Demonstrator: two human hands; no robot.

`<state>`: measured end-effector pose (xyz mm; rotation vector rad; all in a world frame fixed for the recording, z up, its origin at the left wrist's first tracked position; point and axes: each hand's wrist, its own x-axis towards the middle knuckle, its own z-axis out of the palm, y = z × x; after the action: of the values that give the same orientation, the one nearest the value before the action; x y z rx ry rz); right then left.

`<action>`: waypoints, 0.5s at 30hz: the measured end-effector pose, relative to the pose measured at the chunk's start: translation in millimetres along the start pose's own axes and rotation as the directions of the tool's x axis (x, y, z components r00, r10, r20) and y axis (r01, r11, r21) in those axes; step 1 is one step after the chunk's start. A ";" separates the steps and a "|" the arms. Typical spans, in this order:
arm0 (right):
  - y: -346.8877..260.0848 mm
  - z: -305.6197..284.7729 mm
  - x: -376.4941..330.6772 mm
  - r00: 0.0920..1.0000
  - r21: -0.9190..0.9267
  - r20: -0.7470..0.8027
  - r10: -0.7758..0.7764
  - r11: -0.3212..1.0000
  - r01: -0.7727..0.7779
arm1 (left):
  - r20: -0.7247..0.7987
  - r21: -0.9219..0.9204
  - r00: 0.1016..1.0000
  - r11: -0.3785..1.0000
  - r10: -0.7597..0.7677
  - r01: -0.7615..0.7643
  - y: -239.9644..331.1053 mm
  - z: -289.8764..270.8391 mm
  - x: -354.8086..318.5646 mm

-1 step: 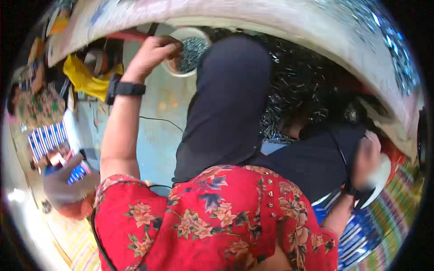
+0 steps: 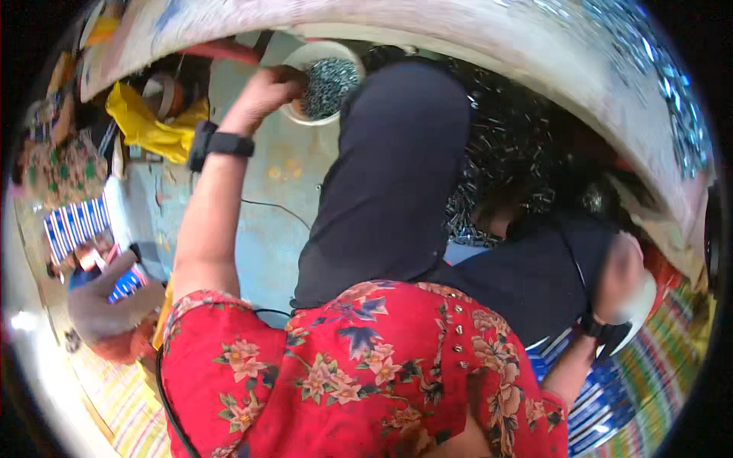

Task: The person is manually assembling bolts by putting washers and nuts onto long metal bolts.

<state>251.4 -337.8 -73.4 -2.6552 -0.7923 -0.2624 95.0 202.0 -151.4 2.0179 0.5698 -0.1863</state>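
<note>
At the upper left of the head view, my left hand [image 2: 269,93] is at the left rim of a round white bucket [image 2: 294,114]. Its fingers are curled, and anything in them is hidden. Inside the bucket lies a heap of small shiny metal pieces [image 2: 330,85]. My right hand [image 2: 617,281] is at the far right, beside my bent leg and next to a rounded white thing [image 2: 640,301]. It looks smeared, so its finger positions do not show. Dark bands circle both wrists.
A pale, curved-looking work surface [image 2: 489,42] spans the top, with shiny metal pieces [image 2: 672,99] at its right. More metal pieces [image 2: 508,145] are heaped below it. A yellow cloth or bag [image 2: 145,126] lies left; another person [image 2: 114,313] sits lower left. A thin cable [image 2: 279,206] crosses the floor.
The view has shifted slightly. My left hand sits a little lower and keeps by the bucket's left rim. My right hand has hardly moved.
</note>
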 end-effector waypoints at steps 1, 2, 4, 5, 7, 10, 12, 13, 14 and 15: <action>1.5 -1.2 3.3 0.999 -0.025 0.033 -0.018 1.000 0.019 | -0.057 0.203 0.998 0.979 -0.022 0.033 -36.2 8.3 10.6; 0.1 0.1 6.4 0.998 -0.045 0.061 -0.034 0.998 0.037 | -0.114 0.402 0.993 0.913 -0.034 0.078 -65.5 16.2 18.4; -4.8 1.1 12.7 0.995 -0.073 0.102 -0.019 0.997 0.027 | -0.182 0.426 0.981 0.894 -0.063 0.136 -110.6 32.1 30.6; 1.7 4.0 4.0 0.993 -0.085 0.114 -0.026 0.996 0.036 | -0.228 0.454 0.971 0.875 -0.067 0.167 -138.6 60.5 38.5; -3.6 -2.1 7.1 0.987 -0.108 0.161 -0.013 0.994 0.031 | -0.281 0.512 0.958 0.854 0.065 0.092 -174.9 77.5 60.5; -2.3 -10.3 6.3 0.981 -0.164 0.194 0.015 0.986 0.017 | -0.390 0.402 0.920 0.906 0.040 0.131 -214.9 98.3 91.9; 0.3 -12.5 6.1 0.976 -0.191 0.220 0.001 0.981 0.042 | -0.419 0.573 0.908 0.781 0.017 0.250 -235.2 113.4 110.1; 0.6 -14.1 6.6 0.972 -0.206 0.235 -0.005 0.977 0.055 | -0.413 0.588 0.911 0.762 -0.007 0.272 -237.0 116.3 115.6; 0.4 -15.4 7.4 0.969 -0.219 0.246 -0.001 0.974 0.056 | -0.404 0.581 0.914 0.764 -0.030 0.282 -236.0 118.4 119.0; 0.3 -16.5 8.2 0.968 -0.218 0.250 0.026 0.976 0.030 | -0.393 0.575 0.918 0.767 -0.048 0.287 -235.0 120.3 122.9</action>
<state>257.1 -340.4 -56.0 -2.9372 -0.8889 -0.0121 105.6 230.8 -441.0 2.6791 1.0346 -0.1237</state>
